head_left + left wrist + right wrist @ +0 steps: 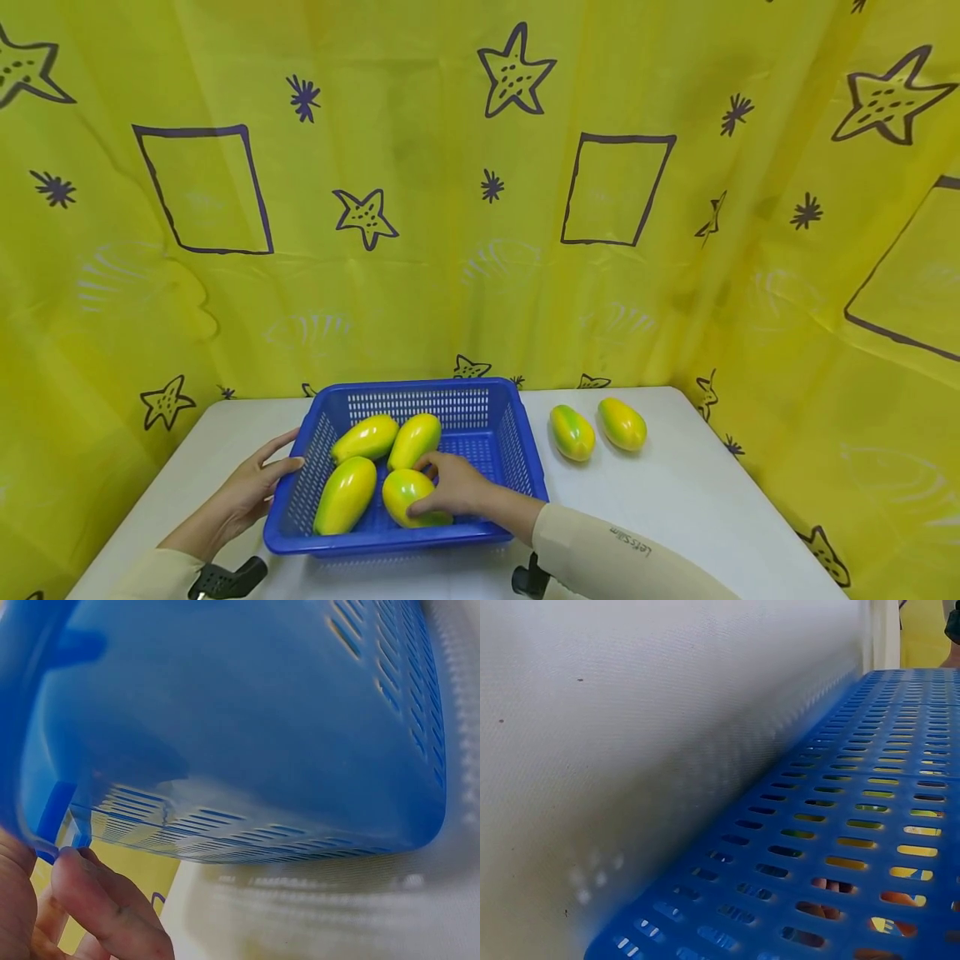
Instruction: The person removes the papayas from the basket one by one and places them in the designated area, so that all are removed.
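In the head view, a blue plastic basket [405, 540] with slotted walls holds several glossy yellow-green mangoes, among them one at the front left [346, 496] and two behind. My left hand [251, 487] grips the basket's left rim, thumb over the top; the left wrist view shows its thumb and fingers [109, 904] pinching the rim. Reaching over the front right of the basket, my right hand [457, 485] holds the front mango [405, 493] between thumb and fingers, down inside the basket. Only bits of that hand show through the wall slots in the right wrist view.
Two more mangoes lie on the white table [675, 500] right of the basket, one nearer [572, 432] and one farther right [622, 424]. A yellow curtain [427, 300] with star drawings surrounds the table's back and sides.
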Available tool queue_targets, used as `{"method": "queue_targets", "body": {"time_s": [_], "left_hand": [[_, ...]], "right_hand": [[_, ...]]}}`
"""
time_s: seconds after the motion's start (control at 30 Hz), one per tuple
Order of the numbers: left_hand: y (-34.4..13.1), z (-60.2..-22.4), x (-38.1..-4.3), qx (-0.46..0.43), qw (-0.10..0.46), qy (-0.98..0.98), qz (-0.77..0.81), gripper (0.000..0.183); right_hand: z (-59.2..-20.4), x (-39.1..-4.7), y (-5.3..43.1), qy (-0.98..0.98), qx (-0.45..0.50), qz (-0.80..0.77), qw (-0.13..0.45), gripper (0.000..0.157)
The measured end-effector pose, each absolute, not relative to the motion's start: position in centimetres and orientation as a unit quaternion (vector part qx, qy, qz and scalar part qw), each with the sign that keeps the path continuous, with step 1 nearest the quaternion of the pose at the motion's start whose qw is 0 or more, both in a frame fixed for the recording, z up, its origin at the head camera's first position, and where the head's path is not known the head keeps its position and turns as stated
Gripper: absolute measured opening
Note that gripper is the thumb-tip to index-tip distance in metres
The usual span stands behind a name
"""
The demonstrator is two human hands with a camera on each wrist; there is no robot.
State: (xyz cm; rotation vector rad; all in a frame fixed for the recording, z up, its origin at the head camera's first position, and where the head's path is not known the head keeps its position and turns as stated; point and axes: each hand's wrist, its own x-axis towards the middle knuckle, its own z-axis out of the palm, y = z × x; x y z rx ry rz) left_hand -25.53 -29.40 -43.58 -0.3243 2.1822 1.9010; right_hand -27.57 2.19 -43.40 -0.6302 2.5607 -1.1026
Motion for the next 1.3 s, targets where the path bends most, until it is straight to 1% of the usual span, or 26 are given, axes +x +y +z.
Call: {"method": "queue_targets", "body": {"time_s": [0.4, 0.7, 1.1, 1.3], "left_hand": [[-29.4, -43.8, -25.4, -0.112, 0.114, 0.74, 0.654, 0.079], [-29.4, -43.8, -25.4, -0.109, 0.111, 0.74, 0.654, 0.079], [-29.4, -43.7, -25.4, -0.109, 0.111, 0.746, 0.647, 0.079], [-29.4, -43.5, -25.5, -0.114, 0.109, 0.753, 0.639, 0.079]], "right_hand": [[-42.8, -27.4, 2.6, 0.884, -0.216, -0.388, 0.145, 0.061], [-42.1, -27.9, 3.7, 0.872, -0.203, -0.418, 0.155, 0.057], [-41.0, -28.5, 4.8, 0.834, -0.135, -0.486, 0.221, 0.058], [-40.4, -28.6, 5.3, 0.823, -0.11, -0.502, 0.242, 0.057]]}}
